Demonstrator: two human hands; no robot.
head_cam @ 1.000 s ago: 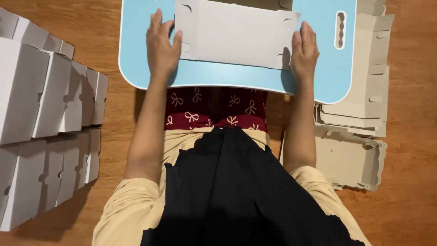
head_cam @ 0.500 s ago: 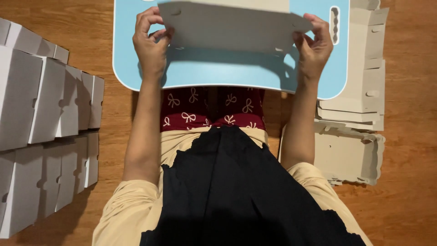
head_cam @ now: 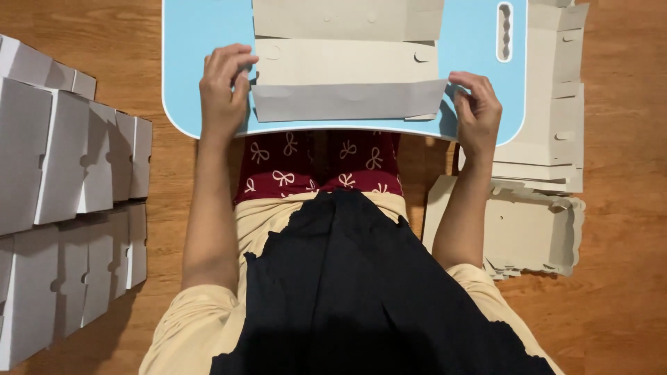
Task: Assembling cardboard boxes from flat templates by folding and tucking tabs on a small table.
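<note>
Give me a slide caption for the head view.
Both hands, left hand and right hand, fold a grey cardboard blank on a light-blue lap table.

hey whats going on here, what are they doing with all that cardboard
A person sits on a wooden floor at a light blue lap table, folding a flat grey cardboard box blank. The left hand grips the blank's left end and the right hand pinches its right end, with the near flap turned up along a crease. Assembled white boxes are lined up on the left; stacks of unfolded blanks lie on the right.
</note>
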